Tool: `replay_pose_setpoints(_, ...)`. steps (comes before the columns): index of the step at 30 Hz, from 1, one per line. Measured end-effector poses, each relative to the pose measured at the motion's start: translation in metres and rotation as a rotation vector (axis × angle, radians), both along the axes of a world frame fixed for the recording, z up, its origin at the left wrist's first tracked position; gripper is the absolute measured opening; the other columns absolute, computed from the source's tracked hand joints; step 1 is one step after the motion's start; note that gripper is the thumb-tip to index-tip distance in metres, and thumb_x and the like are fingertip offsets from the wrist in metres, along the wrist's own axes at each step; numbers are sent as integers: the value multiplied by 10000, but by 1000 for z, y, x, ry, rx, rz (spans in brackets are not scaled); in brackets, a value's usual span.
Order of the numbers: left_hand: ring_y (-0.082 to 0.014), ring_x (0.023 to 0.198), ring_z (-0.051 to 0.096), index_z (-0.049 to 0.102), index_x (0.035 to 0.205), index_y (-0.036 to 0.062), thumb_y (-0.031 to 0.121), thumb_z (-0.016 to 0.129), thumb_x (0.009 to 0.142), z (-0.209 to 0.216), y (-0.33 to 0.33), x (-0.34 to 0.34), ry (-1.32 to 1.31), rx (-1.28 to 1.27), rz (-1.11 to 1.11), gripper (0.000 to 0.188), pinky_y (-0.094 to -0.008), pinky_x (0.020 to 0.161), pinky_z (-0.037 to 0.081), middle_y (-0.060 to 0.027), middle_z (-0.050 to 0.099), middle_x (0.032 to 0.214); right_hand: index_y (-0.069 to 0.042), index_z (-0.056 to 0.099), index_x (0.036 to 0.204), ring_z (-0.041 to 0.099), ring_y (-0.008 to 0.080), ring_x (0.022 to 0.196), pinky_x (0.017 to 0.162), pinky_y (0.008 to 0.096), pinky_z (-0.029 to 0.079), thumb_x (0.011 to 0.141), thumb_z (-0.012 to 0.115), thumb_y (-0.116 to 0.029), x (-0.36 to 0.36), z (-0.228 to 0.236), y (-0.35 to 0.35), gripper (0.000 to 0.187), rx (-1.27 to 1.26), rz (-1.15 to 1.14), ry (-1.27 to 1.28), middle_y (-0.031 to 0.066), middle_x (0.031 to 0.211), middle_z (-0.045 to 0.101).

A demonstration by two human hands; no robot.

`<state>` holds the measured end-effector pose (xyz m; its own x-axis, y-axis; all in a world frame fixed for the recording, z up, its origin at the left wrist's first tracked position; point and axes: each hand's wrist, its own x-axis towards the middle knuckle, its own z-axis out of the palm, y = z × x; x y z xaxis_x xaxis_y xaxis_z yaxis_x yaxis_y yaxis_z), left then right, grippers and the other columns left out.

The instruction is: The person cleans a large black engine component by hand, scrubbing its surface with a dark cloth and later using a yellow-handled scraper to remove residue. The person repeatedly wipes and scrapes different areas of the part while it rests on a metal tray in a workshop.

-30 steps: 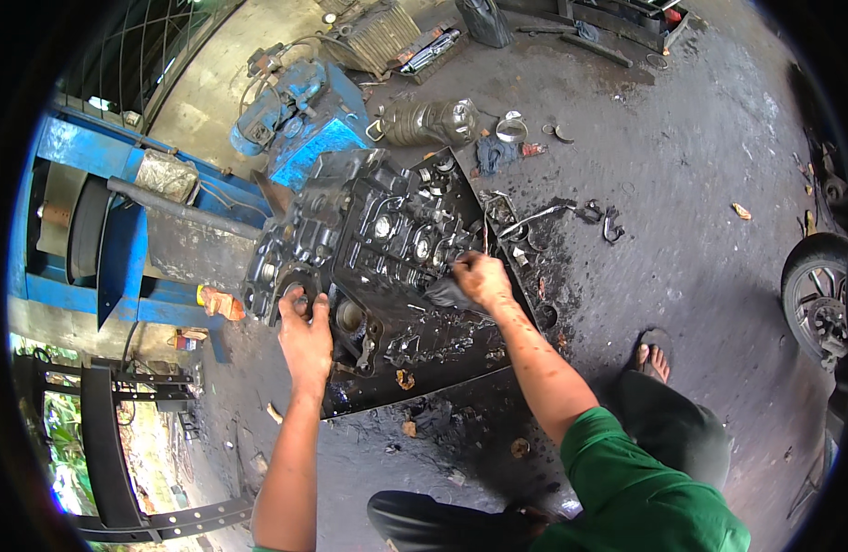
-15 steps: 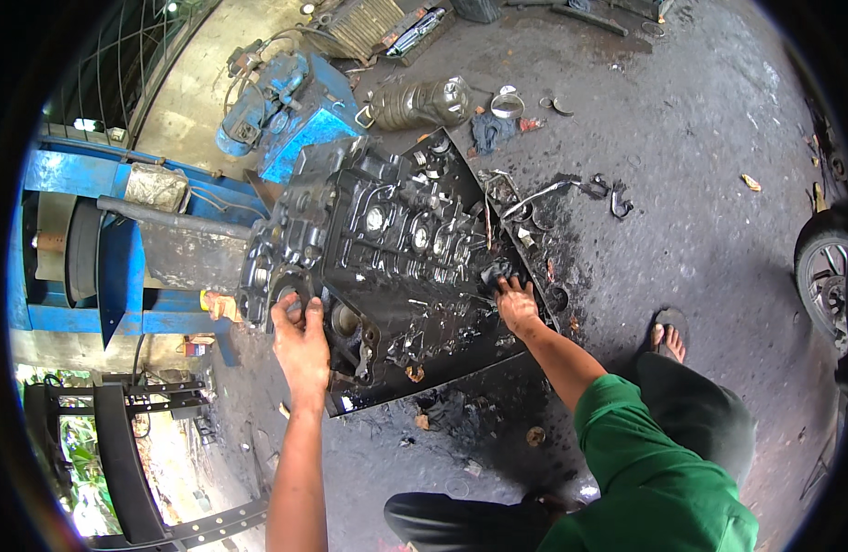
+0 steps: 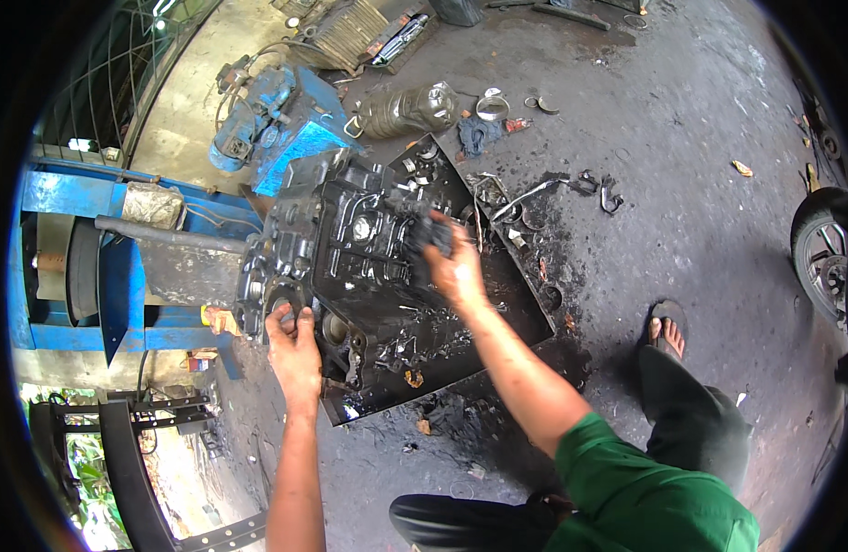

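Observation:
A black, oily engine block [image 3: 350, 267] lies in a shallow dark metal tray [image 3: 525, 317], its round bores facing up. At the block's near left end, my left hand [image 3: 295, 363] grips the rim of a round opening, thumb and fingers hooked on it. My right hand [image 3: 456, 267] is over the block's right part, closed on a dark, wet-looking rag [image 3: 428, 244] pressed against the upper face. Motion blurs that hand and the rag, and together they hide some of the bores.
A blue machine with a motor [image 3: 258, 120] stands beyond the block, beside a large plastic jug [image 3: 410, 109]. Metal rings [image 3: 493, 106] and a blue-grey cloth [image 3: 481, 135] lie on the floor. A blue steel frame [image 3: 74, 193] is at left, a wheel [image 3: 821, 253] at right.
My right hand has moved left with the rag, from the tray's right corner onto the block's upper face. My left hand keeps its grip on the block's end.

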<state>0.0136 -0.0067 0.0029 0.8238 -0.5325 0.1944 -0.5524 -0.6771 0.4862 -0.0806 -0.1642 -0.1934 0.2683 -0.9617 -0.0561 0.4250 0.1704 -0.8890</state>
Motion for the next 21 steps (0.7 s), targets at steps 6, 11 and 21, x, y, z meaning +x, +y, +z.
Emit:
replay_pose_setpoints(6, -188, 810, 600, 540, 1266, 12, 253, 659, 948, 2, -1, -3, -29, -1, -4, 417, -343, 766, 485, -109, 662, 893, -10, 503, 1392, 523, 380, 1273, 1068, 424, 379, 989, 484, -523, 66, 77, 3, 653, 220, -161, 140, 266, 1293, 584)
replay_pose_setpoints(11, -201, 803, 617, 539, 1267, 18, 236, 652, 948, 0, 0, -3, -29, -1, -8, 402, -357, 759, 494, -126, 673, 893, 30, 607, 1250, 613, 452, 1084, 957, 477, 469, 997, 435, -327, 59, 73, -1, 470, 179, -189, 259, 296, 1142, 642)
replay_pose_setpoints(21, -203, 801, 622, 534, 1271, 20, 239, 657, 946, 1, -3, -3, -11, -18, -13, 411, -362, 760, 493, -126, 675, 889, -10, 677, 1121, 645, 437, 1024, 903, 464, 511, 882, 588, -345, 27, 53, -9, 421, -12, 304, 479, 300, 1027, 667)
